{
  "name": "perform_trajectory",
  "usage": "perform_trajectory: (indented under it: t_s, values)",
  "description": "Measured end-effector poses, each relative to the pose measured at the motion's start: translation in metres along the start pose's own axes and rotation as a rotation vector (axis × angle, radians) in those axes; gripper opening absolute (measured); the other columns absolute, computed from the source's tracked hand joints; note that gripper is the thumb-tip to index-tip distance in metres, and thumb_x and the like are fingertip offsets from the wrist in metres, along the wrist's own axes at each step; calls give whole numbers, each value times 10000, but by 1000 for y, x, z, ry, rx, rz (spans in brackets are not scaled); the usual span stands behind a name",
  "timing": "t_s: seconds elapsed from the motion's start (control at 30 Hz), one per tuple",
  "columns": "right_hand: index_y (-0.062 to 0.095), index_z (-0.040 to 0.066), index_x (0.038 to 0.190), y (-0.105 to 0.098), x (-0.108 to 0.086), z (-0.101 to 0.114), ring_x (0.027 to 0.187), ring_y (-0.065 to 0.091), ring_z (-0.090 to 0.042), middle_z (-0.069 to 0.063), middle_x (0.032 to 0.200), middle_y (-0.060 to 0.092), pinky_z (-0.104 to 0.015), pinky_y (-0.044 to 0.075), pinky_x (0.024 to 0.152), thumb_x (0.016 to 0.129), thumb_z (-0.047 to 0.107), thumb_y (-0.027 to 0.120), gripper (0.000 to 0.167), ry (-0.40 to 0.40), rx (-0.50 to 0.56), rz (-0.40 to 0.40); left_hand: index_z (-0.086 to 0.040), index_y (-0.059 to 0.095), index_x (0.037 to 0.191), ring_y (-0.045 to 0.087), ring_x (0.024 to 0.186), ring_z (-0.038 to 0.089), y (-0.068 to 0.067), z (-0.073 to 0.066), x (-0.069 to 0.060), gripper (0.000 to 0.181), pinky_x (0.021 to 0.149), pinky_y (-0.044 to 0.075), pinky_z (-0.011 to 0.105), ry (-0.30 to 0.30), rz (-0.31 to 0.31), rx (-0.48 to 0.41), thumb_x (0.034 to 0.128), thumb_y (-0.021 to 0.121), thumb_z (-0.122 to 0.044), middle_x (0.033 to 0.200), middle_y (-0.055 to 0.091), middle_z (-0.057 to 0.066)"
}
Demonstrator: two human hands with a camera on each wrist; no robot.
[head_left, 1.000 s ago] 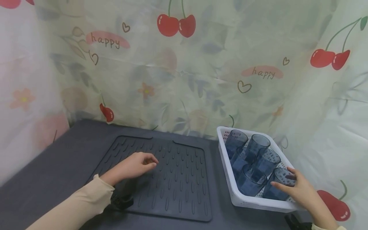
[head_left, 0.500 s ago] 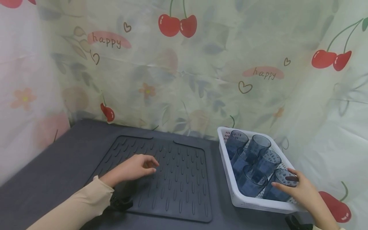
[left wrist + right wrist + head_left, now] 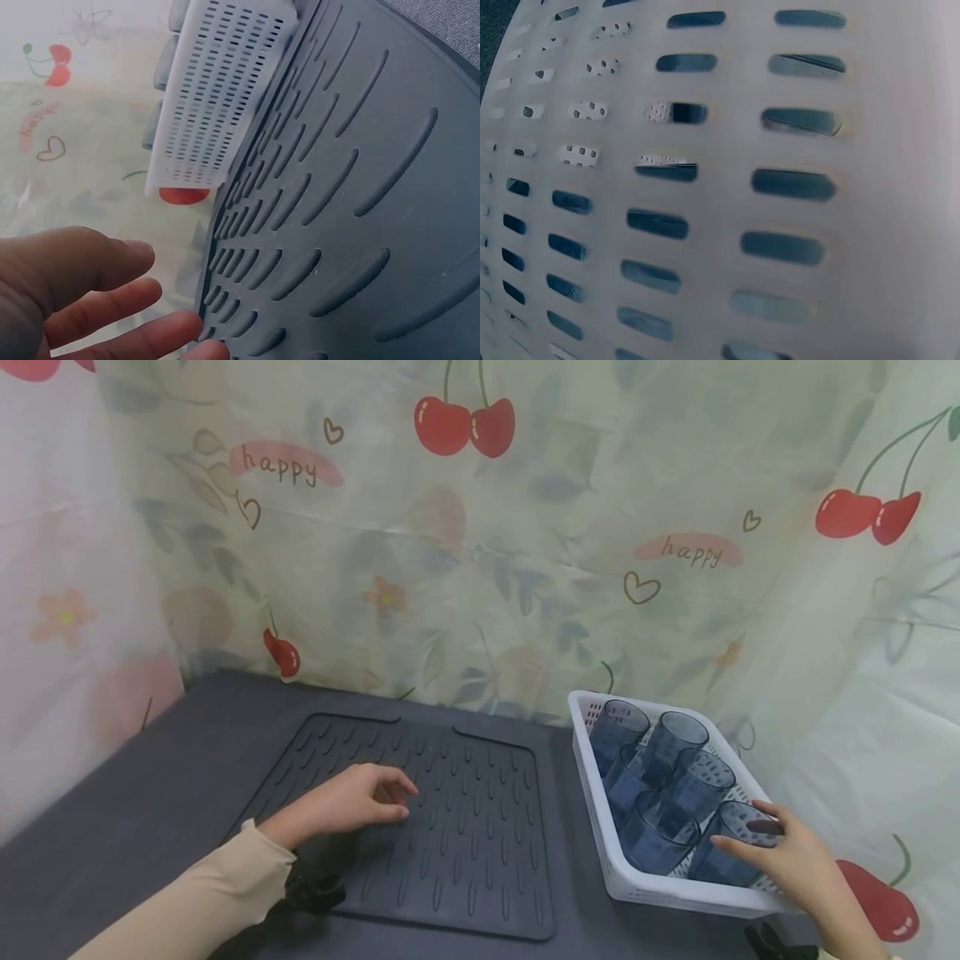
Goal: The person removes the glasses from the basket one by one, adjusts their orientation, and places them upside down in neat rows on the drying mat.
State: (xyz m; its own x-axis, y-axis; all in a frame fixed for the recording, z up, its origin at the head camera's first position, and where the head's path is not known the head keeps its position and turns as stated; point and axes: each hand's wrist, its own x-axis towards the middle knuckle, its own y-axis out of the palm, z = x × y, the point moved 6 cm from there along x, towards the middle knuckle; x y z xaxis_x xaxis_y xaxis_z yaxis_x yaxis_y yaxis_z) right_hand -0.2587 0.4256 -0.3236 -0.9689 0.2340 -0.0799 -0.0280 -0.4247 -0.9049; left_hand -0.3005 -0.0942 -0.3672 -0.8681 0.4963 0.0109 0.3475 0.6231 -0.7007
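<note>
Several blue-tinted clear glasses [image 3: 678, 735] stand in a white plastic basket [image 3: 611, 860] at the right of the head view. My right hand [image 3: 798, 860] reaches over its near right corner and holds the nearest glass [image 3: 723, 856] near the rim. The thumb lies across its near side, and one finger shows dark through the tinted wall. In the right wrist view, the basket's slotted wall [image 3: 720, 142] hides that hand. My left hand [image 3: 348, 802] hovers over a black ridged drying mat [image 3: 472, 835], fingers loosely bent with nothing between them.
The mat lies left of the basket on a dark grey tabletop [image 3: 172, 760]. A patterned curtain [image 3: 495, 568] with cherries hangs behind and at both sides. Black straps [image 3: 318, 889] circle the wrists.
Both hands keep almost the same place and pose. The whole head view has shifted very slightly; the glasses and basket stay put.
</note>
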Motion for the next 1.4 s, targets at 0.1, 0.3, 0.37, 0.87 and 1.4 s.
perform_trajectory:
  t_s: [0.1, 0.3, 0.37, 0.87, 1.4]
  values:
    - [136, -106, 1490, -2, -2, 0, 1211, 395, -568, -414, 1374, 373, -641, 449, 881, 792, 641, 672, 1154, 8, 0, 3, -98, 672, 1140, 658, 873, 146, 0, 0, 0, 271, 709, 543, 319, 6, 3, 1, 890, 702, -198, 944, 675, -41]
    - [107, -92, 1501, -9, -5, 1, 1246, 353, -582, -396, 1408, 353, -649, 422, 907, 819, 632, 650, 1133, 4, 15, -1, -106, 670, 1144, 660, 900, 162, -1, -1, 0, 283, 721, 547, 325, 8, 8, -5, 888, 706, -220, 1004, 679, -12]
    - [107, -93, 1500, -11, -5, 2, 1247, 353, -580, -393, 1411, 352, -645, 425, 908, 821, 631, 648, 1131, 9, 23, -9, -110, 672, 1141, 661, 903, 162, -2, -1, 0, 278, 728, 548, 329, 7, 7, -4, 888, 706, -219, 1012, 679, -11]
    - [103, -26, 1528, -34, -15, 5, 1253, 324, -584, -433, 1449, 207, -676, 403, 914, 822, 646, 632, 1110, 151, 114, -154, -108, 667, 1155, 666, 923, 197, -4, -1, -2, 289, 740, 551, 350, 16, -8, 2, 892, 701, -221, 1026, 675, 1]
    - [118, 66, 1552, -53, -40, 18, 1258, 426, -511, -302, 1491, 333, -641, 435, 904, 804, 623, 667, 1082, 198, 256, -373, -109, 661, 1167, 666, 924, 197, -5, 0, -3, 303, 738, 551, 348, 14, 2, -23, 895, 700, -235, 1018, 672, -6]
